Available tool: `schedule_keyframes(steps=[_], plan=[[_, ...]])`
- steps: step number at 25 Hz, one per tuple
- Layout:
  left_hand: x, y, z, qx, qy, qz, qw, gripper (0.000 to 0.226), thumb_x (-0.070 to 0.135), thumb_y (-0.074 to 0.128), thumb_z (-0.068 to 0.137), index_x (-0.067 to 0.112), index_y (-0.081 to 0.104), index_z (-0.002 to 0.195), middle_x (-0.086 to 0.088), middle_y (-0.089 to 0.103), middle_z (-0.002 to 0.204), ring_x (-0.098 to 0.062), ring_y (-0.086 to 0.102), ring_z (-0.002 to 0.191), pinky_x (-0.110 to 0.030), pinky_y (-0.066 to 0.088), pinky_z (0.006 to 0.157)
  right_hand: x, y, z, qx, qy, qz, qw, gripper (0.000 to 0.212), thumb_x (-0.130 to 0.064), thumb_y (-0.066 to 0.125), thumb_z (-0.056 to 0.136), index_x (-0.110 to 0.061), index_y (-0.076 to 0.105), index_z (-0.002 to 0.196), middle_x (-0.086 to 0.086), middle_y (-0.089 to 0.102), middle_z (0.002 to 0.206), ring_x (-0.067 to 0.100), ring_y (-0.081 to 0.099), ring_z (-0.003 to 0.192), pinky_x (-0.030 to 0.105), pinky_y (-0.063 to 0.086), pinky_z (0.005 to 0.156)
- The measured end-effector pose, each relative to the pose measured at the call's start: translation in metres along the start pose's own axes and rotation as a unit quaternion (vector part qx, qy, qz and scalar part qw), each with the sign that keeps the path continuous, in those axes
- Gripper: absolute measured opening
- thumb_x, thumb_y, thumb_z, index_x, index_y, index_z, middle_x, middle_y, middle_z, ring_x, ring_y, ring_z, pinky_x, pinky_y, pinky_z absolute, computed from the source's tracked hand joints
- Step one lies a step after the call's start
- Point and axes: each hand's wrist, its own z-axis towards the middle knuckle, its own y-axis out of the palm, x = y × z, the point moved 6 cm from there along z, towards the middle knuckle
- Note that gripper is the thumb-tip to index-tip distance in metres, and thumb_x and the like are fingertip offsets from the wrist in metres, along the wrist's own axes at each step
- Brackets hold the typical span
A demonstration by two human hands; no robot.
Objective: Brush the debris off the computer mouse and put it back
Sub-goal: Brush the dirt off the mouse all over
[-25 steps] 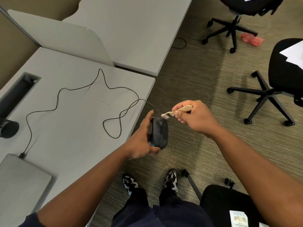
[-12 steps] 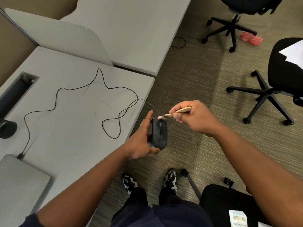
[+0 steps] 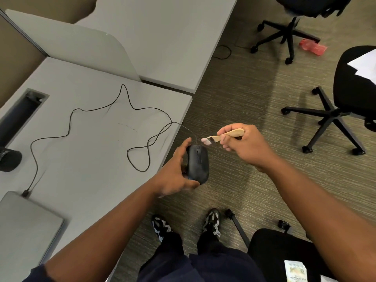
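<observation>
Gripping the computer mouse [image 3: 198, 163] off the desk's [image 3: 85, 151] right edge, the left hand [image 3: 175, 176] steadies it while the right hand [image 3: 244, 145] pinches a small brush [image 3: 221, 137] just beyond its far end, mid-brushing; next, likely another stroke across the top.

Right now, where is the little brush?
In the head view, the little brush is right of centre, pinched in the right hand above the carpet, its pale bristles just above the front of the black mouse that the left hand holds.
</observation>
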Motion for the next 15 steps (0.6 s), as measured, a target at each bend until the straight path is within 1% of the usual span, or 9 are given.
schedule_keyframes(steps=[2, 4, 6, 8, 12, 13, 15], plan=[[-0.001, -0.001, 0.000, 0.004, -0.003, -0.030, 1.000, 0.130, 0.005, 0.088, 0.067, 0.050, 0.012, 0.162, 0.004, 0.034, 0.162, -0.022, 0.062, 0.130, -0.043, 0.061, 0.098, 0.004, 0.000, -0.003, 0.022, 0.022, 0.075, 0.997, 0.008, -0.016, 0.069, 0.098, -0.019, 0.076, 0.096, 0.011, 0.078, 0.088, 0.018, 0.070, 0.077, 0.037, 0.062, 0.078], [-0.001, -0.002, 0.001, 0.010, -0.007, -0.063, 0.998, 0.127, 0.002, 0.086, 0.067, 0.044, 0.015, 0.163, 0.005, 0.034, 0.161, -0.022, 0.060, 0.131, -0.042, 0.060, 0.097, 0.005, 0.001, -0.006, 0.031, 0.029, 0.104, 0.994, 0.009, -0.019, 0.068, 0.099, -0.017, 0.076, 0.098, 0.013, 0.078, 0.088, 0.018, 0.069, 0.077, 0.030, 0.060, 0.073], [-0.001, -0.003, 0.001, 0.017, -0.008, -0.096, 0.995, 0.125, 0.000, 0.085, 0.064, 0.036, 0.018, 0.164, 0.005, 0.033, 0.161, -0.020, 0.057, 0.134, -0.039, 0.059, 0.098, 0.005, 0.003, -0.010, 0.012, 0.032, 0.106, 0.994, 0.011, -0.018, 0.066, 0.100, -0.014, 0.076, 0.099, 0.012, 0.078, 0.087, 0.017, 0.068, 0.075, 0.028, 0.058, 0.071], [-0.001, -0.005, 0.001, 0.038, -0.011, -0.129, 0.991, 0.122, -0.001, 0.084, 0.063, 0.030, 0.022, 0.163, 0.004, 0.035, 0.160, -0.018, 0.058, 0.130, -0.036, 0.059, 0.096, 0.003, 0.005, -0.013, -0.015, 0.039, 0.116, 0.992, 0.013, -0.013, 0.064, 0.100, -0.009, 0.076, 0.098, 0.012, 0.077, 0.083, 0.018, 0.067, 0.073, 0.028, 0.056, 0.068], [-0.003, -0.004, 0.001, 0.053, -0.014, -0.183, 0.982, 0.118, -0.004, 0.083, 0.061, 0.023, 0.028, 0.161, 0.003, 0.040, 0.155, -0.014, 0.062, 0.121, -0.029, 0.059, 0.087, 0.000, -0.001, -0.019, -0.074, 0.054, 0.132, 0.987, 0.016, -0.005, 0.059, 0.098, 0.000, 0.075, 0.096, 0.013, 0.073, 0.078, 0.017, 0.063, 0.069, 0.025, 0.052, 0.063], [-0.004, -0.004, 0.001, 0.056, -0.014, -0.194, 0.979, 0.119, -0.004, 0.084, 0.058, 0.022, 0.028, 0.160, 0.001, 0.041, 0.155, -0.014, 0.063, 0.121, -0.028, 0.059, 0.086, -0.001, -0.004, -0.019, -0.068, 0.056, 0.149, 0.985, 0.016, -0.004, 0.059, 0.098, 0.000, 0.075, 0.096, 0.014, 0.072, 0.078, 0.017, 0.063, 0.069, 0.025, 0.052, 0.063], [-0.003, -0.004, 0.002, 0.060, -0.013, -0.211, 0.976, 0.117, -0.006, 0.082, 0.058, 0.019, 0.030, 0.160, -0.002, 0.041, 0.155, -0.014, 0.063, 0.119, -0.028, 0.059, 0.086, -0.002, -0.010, -0.016, -0.025, 0.057, 0.180, 0.982, 0.015, -0.005, 0.060, 0.098, -0.003, 0.075, 0.097, 0.014, 0.073, 0.081, 0.017, 0.063, 0.071, 0.025, 0.053, 0.066]])
